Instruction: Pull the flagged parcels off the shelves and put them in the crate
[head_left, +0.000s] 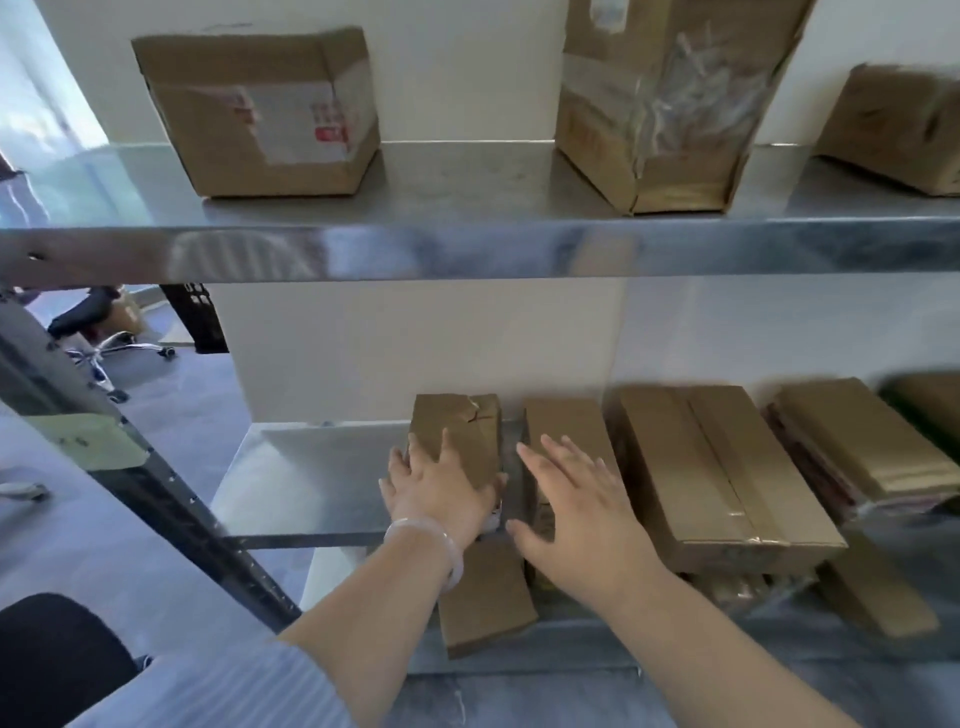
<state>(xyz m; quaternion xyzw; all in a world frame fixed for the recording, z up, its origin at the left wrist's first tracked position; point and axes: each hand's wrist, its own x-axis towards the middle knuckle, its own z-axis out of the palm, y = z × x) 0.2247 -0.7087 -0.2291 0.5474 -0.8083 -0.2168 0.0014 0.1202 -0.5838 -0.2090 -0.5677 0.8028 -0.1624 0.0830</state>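
Observation:
Several brown cardboard parcels lie on the middle steel shelf (291, 467). My left hand (436, 488) lies on the near end of the leftmost narrow parcel (457, 426), its thumb wrapped round the parcel's right edge and its fingers spread over the top. My right hand (576, 499) hovers with straight, spread fingers over the neighbouring parcel (566, 421). I cannot tell whether it touches the parcel. A wider taped parcel (717, 467) lies to the right. No flag mark shows on any parcel from here. No crate is clearly in view.
The upper shelf (467, 244) carries a labelled box (260, 109), a tall taped box (665, 104) and another box (898, 124) at far right. More parcels (483, 597) lie on a lower shelf. A swivel chair (93, 332) stands on the floor at left.

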